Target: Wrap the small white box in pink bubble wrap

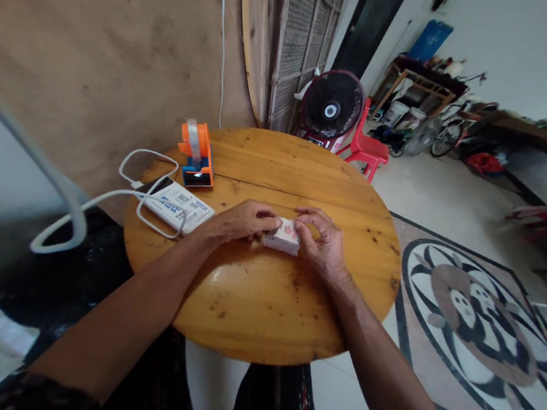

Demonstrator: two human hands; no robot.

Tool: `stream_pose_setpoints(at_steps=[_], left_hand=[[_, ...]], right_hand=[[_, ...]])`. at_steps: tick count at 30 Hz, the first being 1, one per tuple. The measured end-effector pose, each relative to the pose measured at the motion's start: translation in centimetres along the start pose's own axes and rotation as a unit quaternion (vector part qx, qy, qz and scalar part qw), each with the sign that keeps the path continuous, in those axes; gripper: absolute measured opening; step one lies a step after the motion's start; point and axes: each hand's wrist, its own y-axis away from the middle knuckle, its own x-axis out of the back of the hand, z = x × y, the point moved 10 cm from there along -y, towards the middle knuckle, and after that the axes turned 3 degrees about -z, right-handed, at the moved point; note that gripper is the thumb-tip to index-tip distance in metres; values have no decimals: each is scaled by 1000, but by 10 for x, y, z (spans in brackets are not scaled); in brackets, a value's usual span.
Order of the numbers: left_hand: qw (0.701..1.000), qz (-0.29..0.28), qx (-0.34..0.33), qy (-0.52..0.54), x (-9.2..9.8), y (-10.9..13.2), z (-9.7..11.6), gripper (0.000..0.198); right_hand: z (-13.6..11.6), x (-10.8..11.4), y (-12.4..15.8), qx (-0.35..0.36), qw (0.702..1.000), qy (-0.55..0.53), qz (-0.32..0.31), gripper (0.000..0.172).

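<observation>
On the table [259, 317], pack [283, 236]: between my hands; uneven pinching could skew it.
Left hand [251, 221]: fingers curled, closed on its left end.
Right hand [320, 241]: thumb and finger closed on its right.
Cable [77, 224]: looped near my left arm [139, 308], could snag there.
Fan [330, 109]: past the far rim.

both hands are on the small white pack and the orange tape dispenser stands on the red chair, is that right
Not the red chair: the head view shows the orange tape dispenser standing on the round wooden table. The left hand and right hand are on the small white pack, as you say.
</observation>
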Motion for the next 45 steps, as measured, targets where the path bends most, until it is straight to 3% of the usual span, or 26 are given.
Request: stream_pose_setpoints(at_steps=[7,11,23,28,32,37,42,45], left_hand=[[993,36,-36,-109,9,-3,4,45],[986,24,-48,-155,6,-3,8,44],[992,-48,-112,-12,-21,1,21,40],[988,11,-144,-59,-11,1,27,55],[982,48,-164,-85,-6,4,31,76],[981,31,-177,-67,-11,4,35,74],[987,4,-162,6,-9,0,31,78],[986,-6,-154,66,-8,-3,26,74]], right_hand=[[1,-4,1,-12,999,-29,-13,15],[5,-3,1,-43,996,-70,-12,18],[18,11,0,-117,964,-238,37,27],[26,21,-8,-139,946,-284,64,21],[21,22,-25,-137,952,-272,29,18],[24,12,-47,-143,949,-280,-6,17],[45,3,-48,-168,932,-320,33,19],[46,7,-42,-153,938,-307,57,20]])
